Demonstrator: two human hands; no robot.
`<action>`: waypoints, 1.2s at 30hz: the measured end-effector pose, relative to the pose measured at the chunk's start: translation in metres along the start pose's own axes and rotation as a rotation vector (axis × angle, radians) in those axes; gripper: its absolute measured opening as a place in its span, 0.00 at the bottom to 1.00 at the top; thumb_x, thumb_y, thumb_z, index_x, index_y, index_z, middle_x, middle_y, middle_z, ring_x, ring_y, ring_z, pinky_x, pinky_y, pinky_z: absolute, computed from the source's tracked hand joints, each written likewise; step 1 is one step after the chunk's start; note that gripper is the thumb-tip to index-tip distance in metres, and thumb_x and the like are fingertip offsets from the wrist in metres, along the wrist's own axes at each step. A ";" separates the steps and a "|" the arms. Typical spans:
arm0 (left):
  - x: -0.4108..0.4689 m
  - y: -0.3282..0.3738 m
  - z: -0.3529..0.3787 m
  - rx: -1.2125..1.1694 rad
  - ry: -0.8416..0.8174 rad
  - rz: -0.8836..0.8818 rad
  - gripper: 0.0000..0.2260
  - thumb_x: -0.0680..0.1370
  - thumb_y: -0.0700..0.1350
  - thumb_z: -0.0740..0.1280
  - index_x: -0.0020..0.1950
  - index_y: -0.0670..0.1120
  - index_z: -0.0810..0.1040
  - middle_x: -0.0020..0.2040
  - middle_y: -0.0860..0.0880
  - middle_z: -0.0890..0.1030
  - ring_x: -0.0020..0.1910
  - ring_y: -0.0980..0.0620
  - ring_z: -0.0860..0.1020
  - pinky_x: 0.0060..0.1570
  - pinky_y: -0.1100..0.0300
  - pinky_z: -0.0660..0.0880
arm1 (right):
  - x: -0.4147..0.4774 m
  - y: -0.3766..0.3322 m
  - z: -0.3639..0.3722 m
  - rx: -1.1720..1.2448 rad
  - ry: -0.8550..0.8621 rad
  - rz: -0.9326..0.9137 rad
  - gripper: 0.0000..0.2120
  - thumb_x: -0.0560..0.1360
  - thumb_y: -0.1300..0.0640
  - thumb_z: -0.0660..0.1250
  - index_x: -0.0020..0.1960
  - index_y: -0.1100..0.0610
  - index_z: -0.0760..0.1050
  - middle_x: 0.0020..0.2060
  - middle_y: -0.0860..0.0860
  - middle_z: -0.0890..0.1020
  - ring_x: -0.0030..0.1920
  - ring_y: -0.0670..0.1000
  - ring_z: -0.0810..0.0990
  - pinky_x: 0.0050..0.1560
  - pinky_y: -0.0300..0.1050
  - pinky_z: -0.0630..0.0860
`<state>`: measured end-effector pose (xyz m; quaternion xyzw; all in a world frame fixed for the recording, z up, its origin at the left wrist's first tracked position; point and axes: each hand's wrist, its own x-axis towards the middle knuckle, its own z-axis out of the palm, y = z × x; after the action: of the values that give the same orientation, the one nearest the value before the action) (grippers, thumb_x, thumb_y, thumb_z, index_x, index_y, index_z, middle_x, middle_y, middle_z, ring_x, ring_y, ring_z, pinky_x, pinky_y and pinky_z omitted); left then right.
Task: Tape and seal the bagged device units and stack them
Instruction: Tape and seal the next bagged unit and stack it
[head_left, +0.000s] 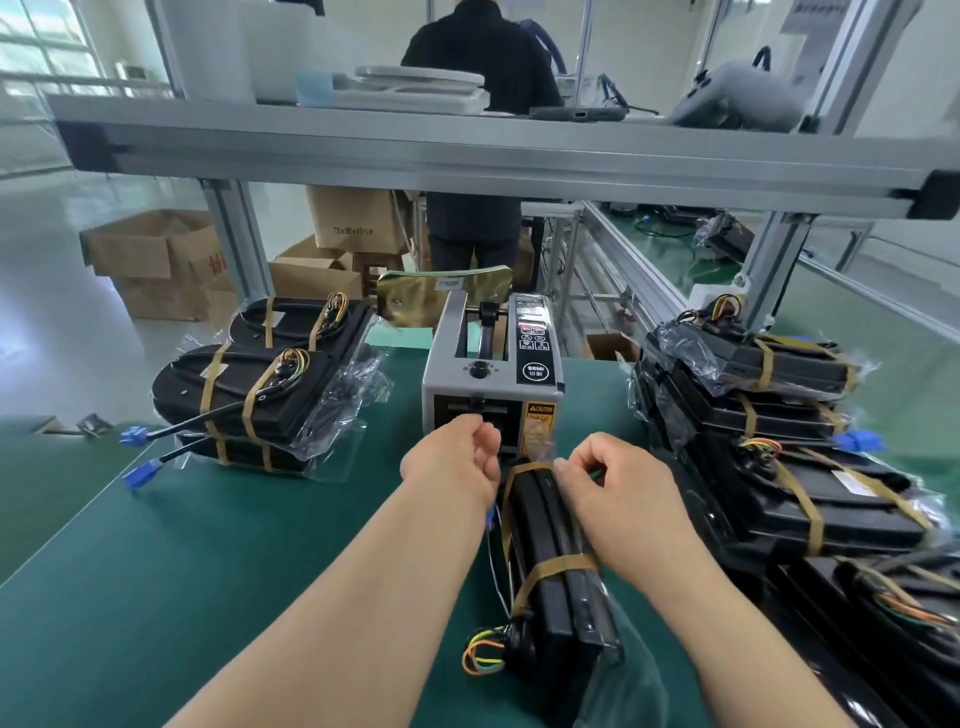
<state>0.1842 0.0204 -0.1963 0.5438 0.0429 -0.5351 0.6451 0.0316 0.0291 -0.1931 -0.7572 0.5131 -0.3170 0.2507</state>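
Centre frame, a person's left hand (452, 460) has its fingers curled at the mouth of a grey desktop tape dispenser (493, 374); whether it holds anything cannot be told. The right hand (618, 488) pinches a tan tape strip (527, 470) at the far end of a black device unit in a clear plastic bag (558, 566). The unit stands on edge on the green bench mat (208, 571) at lower centre, with a second tan band round its middle. More bagged, taped units lie in a low stack (254, 395) at left and a taller pile (779, 447) at right. Open brown cardboard boxes (156, 254) sit on the floor at upper left, contents unclear. An aluminium shelf rail (467, 153) crosses the top, partly hiding a person in dark clothing (478, 57).
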 end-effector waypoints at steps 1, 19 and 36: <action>0.001 -0.001 0.002 -0.023 0.011 -0.001 0.05 0.79 0.41 0.65 0.44 0.45 0.75 0.22 0.52 0.76 0.15 0.59 0.71 0.19 0.71 0.66 | 0.000 0.001 -0.001 0.006 0.006 0.009 0.13 0.77 0.52 0.67 0.36 0.54 0.72 0.33 0.47 0.77 0.35 0.45 0.73 0.34 0.38 0.66; -0.037 0.001 -0.049 0.495 -0.364 0.463 0.14 0.76 0.40 0.69 0.30 0.48 0.77 0.29 0.50 0.75 0.26 0.56 0.71 0.28 0.66 0.71 | 0.000 0.005 0.001 0.113 -0.009 0.066 0.13 0.77 0.49 0.68 0.36 0.53 0.74 0.31 0.46 0.78 0.32 0.43 0.73 0.31 0.35 0.65; -0.041 0.000 -0.039 0.999 -0.461 0.674 0.08 0.76 0.40 0.69 0.38 0.41 0.79 0.23 0.58 0.71 0.22 0.62 0.66 0.24 0.72 0.65 | -0.004 -0.004 0.006 0.162 -0.002 0.074 0.14 0.76 0.50 0.69 0.34 0.53 0.73 0.29 0.46 0.76 0.32 0.47 0.72 0.34 0.44 0.68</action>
<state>0.1878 0.0762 -0.1860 0.6334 -0.5242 -0.3617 0.4395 0.0378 0.0347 -0.1950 -0.7153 0.5134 -0.3470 0.3232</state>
